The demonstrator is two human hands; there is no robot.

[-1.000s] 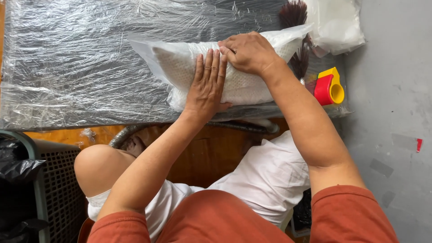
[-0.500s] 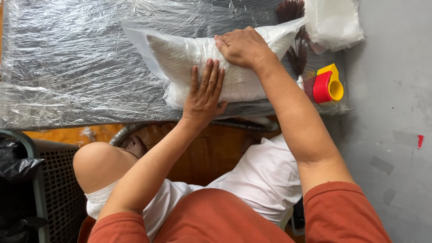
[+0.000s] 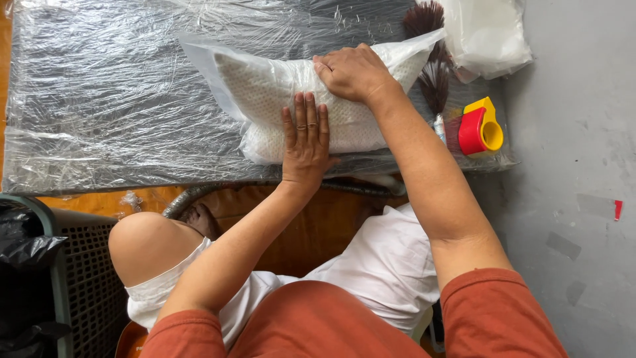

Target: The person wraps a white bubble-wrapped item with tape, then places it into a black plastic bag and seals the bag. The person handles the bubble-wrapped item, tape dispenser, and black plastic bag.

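Two hands flat, fingers together, on my white bagged pillow (image 3: 265, 93): left hand (image 3: 306, 142) at its 6 o'clock edge, right hand (image 3: 351, 69) at 1 o'clock. Pillow lies on plastic-wrapped table (image 3: 99, 99), long axis 9-to-3 (open bag end toward 9). Tape dispenser (image 3: 480, 126) at 3.

Low table (image 3: 99, 195) across the upper frame, wooden edge showing orange along its near side, top wrapped in crinkled clear plastic film (image 3: 112, 99) over a dark surface. Lying on it: a clear bag of white mesh material (image 3: 265, 86) at upper centre, a dark bristle brush (image 3: 434, 73) (partly under the bag), a red-and-yellow tape dispenser (image 3: 480, 126) at the right edge, a white plastic bag (image 3: 487, 33) in the upper right corner.
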